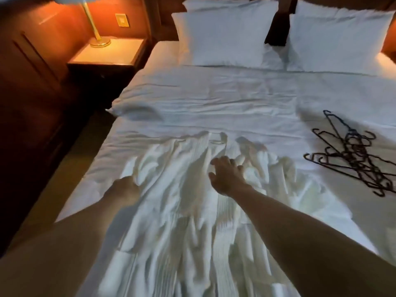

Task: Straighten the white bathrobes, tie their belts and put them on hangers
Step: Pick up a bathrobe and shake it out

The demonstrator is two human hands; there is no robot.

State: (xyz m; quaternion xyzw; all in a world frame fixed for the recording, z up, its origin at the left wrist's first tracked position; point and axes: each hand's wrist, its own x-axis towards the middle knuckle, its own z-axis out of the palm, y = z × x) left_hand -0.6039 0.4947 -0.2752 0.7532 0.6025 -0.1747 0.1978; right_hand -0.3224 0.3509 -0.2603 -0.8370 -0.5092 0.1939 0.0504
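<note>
A crumpled white bathrobe (182,202) lies lengthwise on the bed, collar toward the pillows. My left hand (125,190) grips a fold of the robe at its left side, fingers curled into the cloth. My right hand (226,175) hovers over the robe's upper middle with fingers spread and bent, holding nothing that I can see. A tangled heap of black hangers (351,155) lies on the bed to the right, apart from the robe. The belt is not distinguishable among the folds.
The white bed (214,97) has several pillows (225,37) at its head. A dark nightstand (107,54) with a brass lamp (96,33) stands at the left. Dark wooden panelling and a strip of floor run along the bed's left edge.
</note>
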